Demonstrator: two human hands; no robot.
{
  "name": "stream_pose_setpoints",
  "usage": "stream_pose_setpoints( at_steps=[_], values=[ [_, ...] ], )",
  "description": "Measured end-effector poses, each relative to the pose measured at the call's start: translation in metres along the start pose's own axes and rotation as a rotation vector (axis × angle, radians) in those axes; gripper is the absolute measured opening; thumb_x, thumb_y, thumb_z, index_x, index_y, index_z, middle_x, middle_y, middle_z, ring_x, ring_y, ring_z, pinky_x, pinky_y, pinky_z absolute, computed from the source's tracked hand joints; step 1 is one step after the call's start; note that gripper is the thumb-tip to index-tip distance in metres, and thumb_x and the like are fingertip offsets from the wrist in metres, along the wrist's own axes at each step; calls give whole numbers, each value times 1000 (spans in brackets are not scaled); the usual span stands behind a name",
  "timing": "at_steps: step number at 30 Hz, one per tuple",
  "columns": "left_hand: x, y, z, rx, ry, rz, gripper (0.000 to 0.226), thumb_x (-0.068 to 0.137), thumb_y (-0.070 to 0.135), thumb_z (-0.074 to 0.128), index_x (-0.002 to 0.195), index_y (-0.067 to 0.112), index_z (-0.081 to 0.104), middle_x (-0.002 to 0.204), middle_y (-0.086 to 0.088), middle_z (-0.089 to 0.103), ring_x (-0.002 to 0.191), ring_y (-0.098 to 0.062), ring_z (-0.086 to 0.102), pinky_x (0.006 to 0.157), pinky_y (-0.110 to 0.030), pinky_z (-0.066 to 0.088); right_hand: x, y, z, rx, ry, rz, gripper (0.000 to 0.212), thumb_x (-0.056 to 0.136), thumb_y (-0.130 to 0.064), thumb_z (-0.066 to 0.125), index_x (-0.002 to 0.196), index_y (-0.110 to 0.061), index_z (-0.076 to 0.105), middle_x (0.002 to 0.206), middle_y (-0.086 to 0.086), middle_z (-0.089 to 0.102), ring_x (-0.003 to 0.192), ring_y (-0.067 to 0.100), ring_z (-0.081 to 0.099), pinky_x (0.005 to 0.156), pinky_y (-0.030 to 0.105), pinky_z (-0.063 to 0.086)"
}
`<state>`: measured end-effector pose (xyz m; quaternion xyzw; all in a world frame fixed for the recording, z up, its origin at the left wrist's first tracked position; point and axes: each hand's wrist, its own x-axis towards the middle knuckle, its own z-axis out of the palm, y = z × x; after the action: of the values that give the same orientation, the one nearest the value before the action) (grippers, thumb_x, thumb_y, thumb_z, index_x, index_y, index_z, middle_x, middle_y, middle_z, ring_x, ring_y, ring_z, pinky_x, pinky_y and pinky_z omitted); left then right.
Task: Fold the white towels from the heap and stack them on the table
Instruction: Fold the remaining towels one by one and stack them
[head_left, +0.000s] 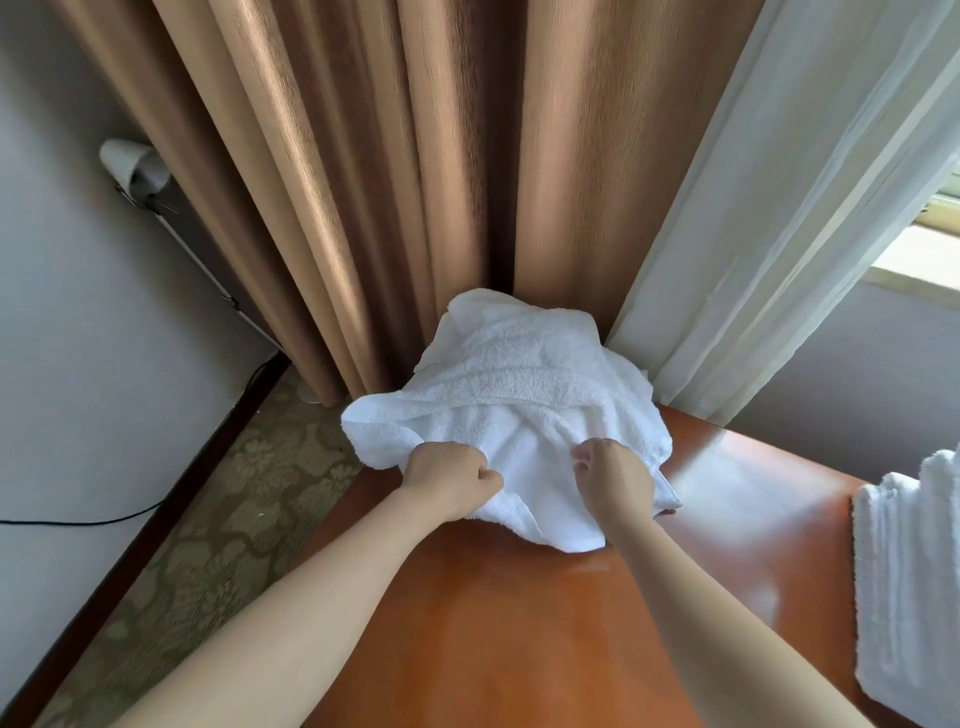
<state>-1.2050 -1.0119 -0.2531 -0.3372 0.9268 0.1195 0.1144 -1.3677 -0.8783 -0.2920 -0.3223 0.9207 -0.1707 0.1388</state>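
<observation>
A crumpled heap of white towels (514, 384) lies at the far end of the glossy brown table (519, 623), pressed against the curtains. My left hand (449, 480) grips the top towel's near edge on the left, fingers curled into the cloth. A little to the right, my right hand (613, 473) pinches the same towel's near edge. A stack of folded white towels (909, 582) sits at the table's right edge, partly cut off by the frame.
Brown curtains (363, 182) hang right behind the heap, with a sheer white curtain (779, 234) to their right. A patterned carpet (218, 519) lies left of the table, and a floor lamp (137, 171) with a black cable stands by the left wall.
</observation>
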Motion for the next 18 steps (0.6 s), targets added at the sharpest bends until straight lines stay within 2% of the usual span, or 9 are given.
stream_pose_setpoints(
  at_steps=[4,8,10,11,13,15,16,18],
  values=[
    [7,-3,4,25,-7,0,38,86,42,45,56,20,35,51,6,36,50,-15,34,53,-29,30,3,-6,3,53,27,14,27,86,-6,46,91,-18,69,88,-2,69,83,21,61,63,35,52],
    [13,-2,11,27,-32,-3,40,86,42,47,55,20,34,49,5,33,48,-14,32,50,-28,26,3,-4,8,137,52,14,14,89,-16,54,102,-21,55,96,-7,59,87,17,57,58,31,40],
    [15,-1,12,20,-37,3,39,84,41,47,55,20,33,49,5,32,48,-14,31,50,-28,24,6,0,8,150,17,53,27,86,-29,65,105,-22,46,96,-10,49,85,17,53,59,31,38],
    [15,-1,12,18,-40,3,38,84,41,48,55,20,33,49,5,33,49,-14,31,50,-28,25,8,4,9,126,6,72,29,86,-31,66,105,-21,46,97,-9,47,86,18,52,60,31,38],
    [15,-2,12,12,-44,-8,33,83,42,48,59,22,40,54,6,39,53,-15,36,54,-28,29,11,9,10,43,9,66,17,90,-29,58,103,-18,55,101,-3,50,95,21,54,62,32,39],
    [12,-4,11,9,-53,-27,23,85,42,49,69,25,51,65,8,51,62,-15,45,62,-30,37,11,8,9,42,24,23,15,94,-25,52,102,-15,60,104,0,54,99,24,55,62,33,39],
    [11,-4,12,2,-59,-37,20,85,43,50,78,26,57,73,10,59,68,-15,52,66,-30,41,10,7,7,88,33,0,15,95,-24,51,101,-13,59,102,0,55,95,24,55,62,33,39],
    [9,0,14,-32,-41,-28,28,88,47,52,108,30,63,100,10,67,89,-16,61,78,-30,46,4,4,-1,219,60,-23,11,97,-25,48,100,-15,52,89,-3,56,80,23,57,60,34,40]
  ],
)
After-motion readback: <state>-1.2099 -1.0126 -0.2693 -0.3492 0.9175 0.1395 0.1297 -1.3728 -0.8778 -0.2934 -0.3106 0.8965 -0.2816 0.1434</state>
